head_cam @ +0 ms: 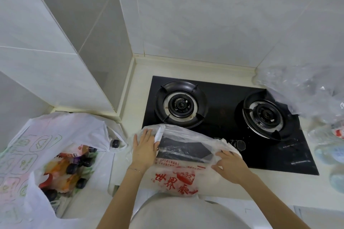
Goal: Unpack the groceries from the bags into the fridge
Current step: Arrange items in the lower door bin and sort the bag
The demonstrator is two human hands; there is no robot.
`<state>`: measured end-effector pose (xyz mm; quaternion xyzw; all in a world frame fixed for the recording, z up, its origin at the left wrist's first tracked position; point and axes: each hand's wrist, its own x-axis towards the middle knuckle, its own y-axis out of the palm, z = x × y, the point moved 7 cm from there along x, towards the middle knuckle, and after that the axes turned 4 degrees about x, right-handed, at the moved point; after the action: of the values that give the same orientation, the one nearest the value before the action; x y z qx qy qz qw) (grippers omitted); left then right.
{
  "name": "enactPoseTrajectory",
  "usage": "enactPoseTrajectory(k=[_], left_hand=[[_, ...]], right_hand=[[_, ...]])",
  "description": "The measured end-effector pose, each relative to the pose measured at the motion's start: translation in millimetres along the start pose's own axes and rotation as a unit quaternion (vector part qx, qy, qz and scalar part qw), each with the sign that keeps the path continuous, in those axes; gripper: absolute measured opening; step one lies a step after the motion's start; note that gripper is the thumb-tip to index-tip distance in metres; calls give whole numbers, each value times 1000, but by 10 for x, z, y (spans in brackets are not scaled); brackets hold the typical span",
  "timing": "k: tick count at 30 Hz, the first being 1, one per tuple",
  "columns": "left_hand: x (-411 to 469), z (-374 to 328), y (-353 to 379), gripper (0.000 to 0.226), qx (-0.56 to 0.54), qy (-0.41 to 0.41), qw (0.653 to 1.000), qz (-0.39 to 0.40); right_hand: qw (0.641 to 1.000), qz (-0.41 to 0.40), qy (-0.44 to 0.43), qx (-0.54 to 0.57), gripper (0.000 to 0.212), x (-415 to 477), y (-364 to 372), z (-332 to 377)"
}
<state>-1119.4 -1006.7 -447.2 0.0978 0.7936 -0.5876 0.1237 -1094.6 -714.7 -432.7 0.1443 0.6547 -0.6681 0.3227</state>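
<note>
The left hand (144,148) lies flat on the left end of the red-printed plastic bag (178,178), fingers straight and pointing far, their tips under a fold of the film; it grips nothing. The right hand (230,166) sits on the bag's right end with fingers curled, pinching the plastic. The bag lies on the desk (137,83) at its near edge, right in front of the person, and drapes over the near left corner of the black gas hob (223,117), whose dark glass shows through the film. Its long axis runs left to right between the two hands, and the red print reads upside down from here. Just left of it, past a narrow strip of bare desk, a white carrier bag (61,126) stands open with dark-capped bottles (74,168) lying in it. A tiled wall column (55,52) closes off the far left. The hob's two burners stand uncovered beyond the hands, and a crumpled clear plastic bag (307,87) overhangs the hob's far right corner.
</note>
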Motion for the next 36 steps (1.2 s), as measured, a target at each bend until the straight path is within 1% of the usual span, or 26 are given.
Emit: enactPoseTrajectory(k=[1,2,3,4,5,6,8,10,13,15,17,18,19,21,24,27,30,33,35,36], left_hand=[[-1,1,-3,58,2,1,1000,2],[-7,-9,-13,66,5,4,1000,3],[-16,-18,-18,72,6,6,1000,3],[-18,-10,-14,70,6,6,1000,3],[-18,1,-21,60,11,4,1000,5],[-10,26,-29,53,15,1,1000,6],[16,106,-84,49,14,-7,1000,-6],[41,197,-158,47,-15,-14,1000,-21],[69,316,-282,48,-94,-19,994,-49],[63,380,-409,41,-166,-19,982,-85],[-1,400,-574,31,-254,-6,958,-133],[-52,401,-648,32,-309,-7,940,-147],[-102,382,-706,31,-366,-14,920,-142],[-165,306,-791,24,-441,-20,889,-124],[-164,120,-842,21,-495,-2,866,-74],[-156,-52,-803,13,-527,-7,850,-15],[-226,-195,-681,16,-522,-10,851,50],[-346,-321,-505,24,-490,57,862,119],[-442,-354,-423,24,-462,98,870,141],[-477,-346,-391,24,-453,107,874,141]], right_hand=[[1000,-6,0,-4,122,9,8,-24],[1000,-8,-3,-8,127,16,24,-40],[1000,-6,-8,-5,122,16,34,-37],[1000,-6,-14,-2,108,18,40,-21],[1000,-12,-24,-4,89,26,26,17],[999,-20,-32,-1,78,41,12,53],[998,-27,-49,8,67,72,-27,141],[997,-42,-67,21,47,117,-101,252],[989,-99,-91,54,53,197,-273,466],[984,-128,-98,74,57,224,-393,604],[977,-162,-89,106,57,228,-512,697],[972,-188,-86,114,56,213,-581,745],[966,-212,-87,116,53,194,-646,796],[958,-245,-87,119,49,160,-752,884],[949,-267,-82,149,43,122,-885,966],[922,-270,-88,265,38,54,-1004,1014],[883,-262,-76,383,37,-33,-1049,1045],[853,-229,-71,464,36,-68,-1017,1089],[840,-197,-69,501,30,-44,-969,1122],[839,-184,-68,507,23,-25,-944,1144]])
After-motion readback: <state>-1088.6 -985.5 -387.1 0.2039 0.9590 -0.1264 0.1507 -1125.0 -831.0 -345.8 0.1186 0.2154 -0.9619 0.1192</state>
